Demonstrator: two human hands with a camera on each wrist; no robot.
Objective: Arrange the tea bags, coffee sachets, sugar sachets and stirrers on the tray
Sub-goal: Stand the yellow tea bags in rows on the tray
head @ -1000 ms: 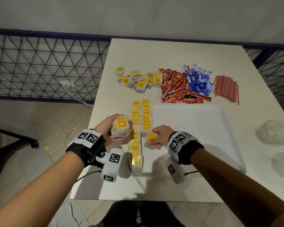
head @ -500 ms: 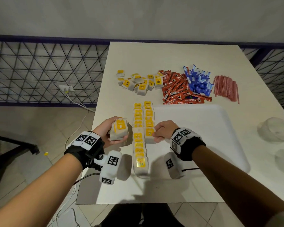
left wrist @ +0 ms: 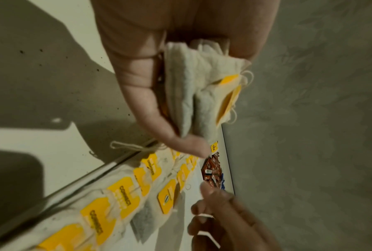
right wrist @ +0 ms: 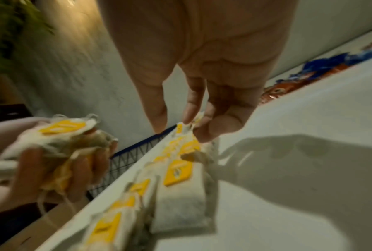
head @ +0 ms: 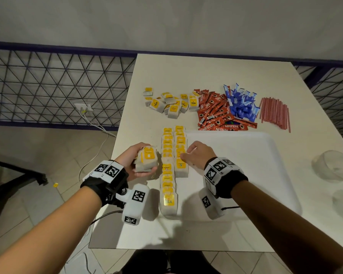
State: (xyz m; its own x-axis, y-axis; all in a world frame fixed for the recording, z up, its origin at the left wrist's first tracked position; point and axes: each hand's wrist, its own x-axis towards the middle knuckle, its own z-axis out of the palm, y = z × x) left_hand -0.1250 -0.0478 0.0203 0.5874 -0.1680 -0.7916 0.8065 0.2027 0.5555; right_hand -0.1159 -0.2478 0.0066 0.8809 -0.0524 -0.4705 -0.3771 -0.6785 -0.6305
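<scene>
Left grip (head: 134, 164): fingers and thumb are curled round a small stack of tea bags (head: 147, 160), held above the bench (head: 216, 72) edge, just left of the tray's two rows.
Left row (head: 167, 171): an overlapping line of bags is laid along the tray's left edge, just right of the left grip; it runs from the tray's far edge to its near edge.
Right row (head: 180, 149): a shorter line is laid touching the first; its nearest bag lies just below the right grip.
Right grip (head: 196, 155): the fingertips (right wrist: 188, 117) are brought together in a pinch at a bag tag or string in the right row; exactly which cannot be told through the blur.
Tray (head: 246, 165): the white surface right of the right grip carries nothing yet.
Done: judged from the layout, only part of the tea is placed.
Left: loose tea bags (head: 168, 104) lie beyond both grips; coffee sachets (head: 214, 113), blue sugar sachets (head: 241, 102) and red stirrers (head: 274, 111) lie far right of them, all off the tray.
Around: clear lids or bowls (head: 333, 165) are seen on the bench well right of the right grip; a mesh railing (head: 57, 86) and a cable (head: 95, 125) are seen left of the left grip.
In the way: nothing is seen between the piles and the tray; strings on the bags could tangle.
</scene>
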